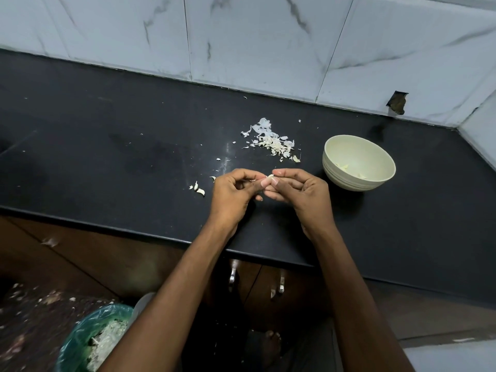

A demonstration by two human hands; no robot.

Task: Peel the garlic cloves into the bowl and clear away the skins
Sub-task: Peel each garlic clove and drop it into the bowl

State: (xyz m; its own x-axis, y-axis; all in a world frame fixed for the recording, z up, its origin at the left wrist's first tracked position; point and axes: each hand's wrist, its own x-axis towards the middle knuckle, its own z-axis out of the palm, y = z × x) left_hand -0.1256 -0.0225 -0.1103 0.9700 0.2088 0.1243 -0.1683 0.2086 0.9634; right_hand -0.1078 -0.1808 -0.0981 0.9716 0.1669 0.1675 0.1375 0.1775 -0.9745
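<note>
Since the garlic clove (pixel 270 177) is tiny, light & prob. slippery with thin papery skin, it's best pinched at the ends. Left hand (pixel 233 193) & right hand (pixel 300 190) both have fingers curled tight, pinching it between them, near the counter's (pixel 107 146) front edge. Bowl (pixel 358 162) sits just right; skins pile (pixel 271 140) lies farther back.

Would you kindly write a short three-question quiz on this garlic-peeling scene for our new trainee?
1. True or false: the pale green ribbed bowl stands on the person's right.
2. What do the left hand and right hand pinch together?
3. Where does the pile of white papery skins lie: A) in the bowl, B) on the black stone counter?

Key: 1 true; 2 a small garlic clove; 3 B.
</note>
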